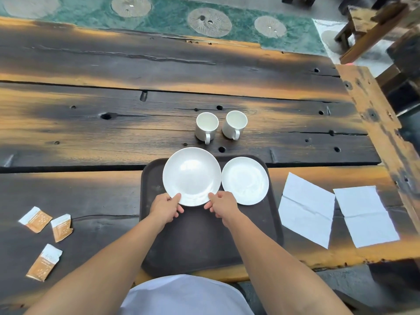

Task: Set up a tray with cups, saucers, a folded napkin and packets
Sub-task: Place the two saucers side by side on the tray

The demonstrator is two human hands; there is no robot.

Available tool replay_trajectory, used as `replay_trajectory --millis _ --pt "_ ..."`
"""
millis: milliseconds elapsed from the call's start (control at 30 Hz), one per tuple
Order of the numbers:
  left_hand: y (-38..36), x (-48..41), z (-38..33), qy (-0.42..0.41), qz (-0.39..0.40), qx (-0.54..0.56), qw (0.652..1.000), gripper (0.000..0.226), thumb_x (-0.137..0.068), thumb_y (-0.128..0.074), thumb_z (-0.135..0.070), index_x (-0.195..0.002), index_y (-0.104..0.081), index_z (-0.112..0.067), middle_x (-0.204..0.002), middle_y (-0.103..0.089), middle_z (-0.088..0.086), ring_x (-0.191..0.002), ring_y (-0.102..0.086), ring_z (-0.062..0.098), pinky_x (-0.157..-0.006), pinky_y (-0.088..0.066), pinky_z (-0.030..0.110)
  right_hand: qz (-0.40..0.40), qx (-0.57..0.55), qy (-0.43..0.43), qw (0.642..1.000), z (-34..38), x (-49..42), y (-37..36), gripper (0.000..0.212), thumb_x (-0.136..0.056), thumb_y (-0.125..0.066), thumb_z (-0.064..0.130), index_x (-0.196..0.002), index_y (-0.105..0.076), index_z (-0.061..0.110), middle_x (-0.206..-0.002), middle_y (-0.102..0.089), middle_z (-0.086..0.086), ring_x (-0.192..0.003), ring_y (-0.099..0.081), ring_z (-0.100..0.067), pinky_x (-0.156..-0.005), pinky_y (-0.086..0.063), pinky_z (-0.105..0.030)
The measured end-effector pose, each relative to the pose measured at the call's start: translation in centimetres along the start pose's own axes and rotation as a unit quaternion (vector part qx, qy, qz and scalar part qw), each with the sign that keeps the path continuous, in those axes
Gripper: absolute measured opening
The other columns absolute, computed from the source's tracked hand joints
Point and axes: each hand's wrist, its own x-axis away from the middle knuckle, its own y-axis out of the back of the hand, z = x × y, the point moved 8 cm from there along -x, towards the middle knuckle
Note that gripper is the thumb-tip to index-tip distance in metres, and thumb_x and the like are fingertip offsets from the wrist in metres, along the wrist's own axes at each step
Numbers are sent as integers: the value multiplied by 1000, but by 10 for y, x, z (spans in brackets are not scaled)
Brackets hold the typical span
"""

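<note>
Forearms [109,269] out, my left grip [167,208] and right grip [223,204] pinch the near rim of the larger saucer [192,176]; cups [206,127] stand beyond, nearer my right.

The worktop [91,133] fills most of the frame: wide dark planks, charred-looking, streaked with orange-brown. Small round holes [219,107] dot the planks, and a long crack [68,168] runs across between two of them. A lighter orange board [375,114] borders the right side. Along the top of the frame lies a green floor covering [168,14] with pale round patterns [209,22]. Rough wooden furniture [363,26] stands at the upper right.
</note>
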Motion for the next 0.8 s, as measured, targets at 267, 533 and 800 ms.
replay_trajectory --millis 267,533,800 --pt "-11 -3 12 41 -8 10 999 30 -100 -54 -32 -92 -67 -6 -70 -74 6 -55 -52 17 -49 -43 24 24 24 -1 999 -9 -12 5 26 -98 -51 21 -74 -58 12 -69 -72 -4 -52 -46 -14 -44 -35 -21" --pt "-20 -8 24 76 -4 23 997 27 -100 -54 -31 -96 -67 -7 -71 -73 8 -54 -50 16 -48 -40 24 48 51 -30 997 -21 -30 3 25 -98 -52 24 -75 -57 14 -69 -73 -2 -56 -46 -17 -45 -35 -23" --pt "-28 -17 29 101 1 24 995 27 -100 -55 -31 -96 -67 -8 -69 -73 6 -55 -51 16 -50 -42 25 57 49 -58 996 -32 -43 3 25 -97 -53 26 -75 -58 14 -69 -74 -1 -62 -46 -21 -46 -35 -23"
